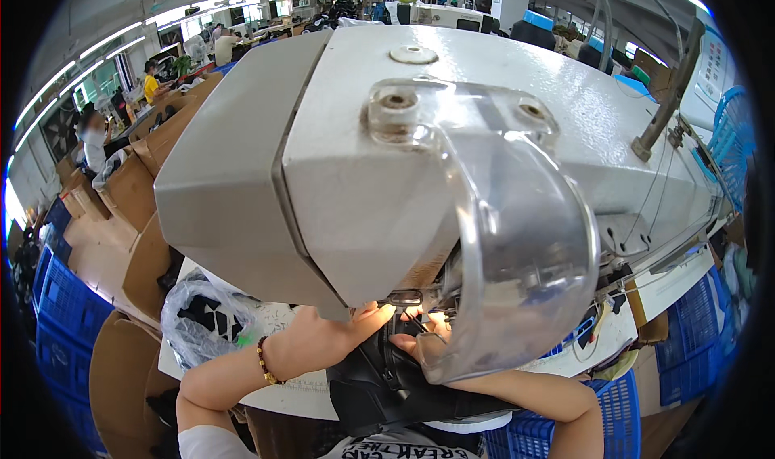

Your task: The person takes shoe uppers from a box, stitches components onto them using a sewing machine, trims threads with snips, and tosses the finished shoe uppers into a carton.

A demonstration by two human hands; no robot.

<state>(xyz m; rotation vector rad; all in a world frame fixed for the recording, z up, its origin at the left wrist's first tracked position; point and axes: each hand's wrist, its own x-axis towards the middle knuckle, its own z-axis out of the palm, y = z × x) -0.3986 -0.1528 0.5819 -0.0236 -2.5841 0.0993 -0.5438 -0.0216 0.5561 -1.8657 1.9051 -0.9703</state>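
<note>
A black sewn piece (355, 394), with a dark narrow strip running up its middle, lies over my lap and the front edge of the sewing table. Its upper end reaches beneath the white sewing machine head (363, 160). My left hand (331, 338), a beaded bracelet on its wrist, grips that end from the left, fingertips close to the lit needle area. From the right, my right hand (412, 342) pinches the same piece; a clear curved guard (525, 257) covers part of it. The needle itself is hidden by the machine.
At left on the white table (299, 398) sits a clear plastic bag (202, 322) with black pieces. Cardboard boxes (125, 370) and blue crates (73, 306) stand left. More blue crates (617, 410) are at right, near a blue fan (733, 136). Several people work at the far left.
</note>
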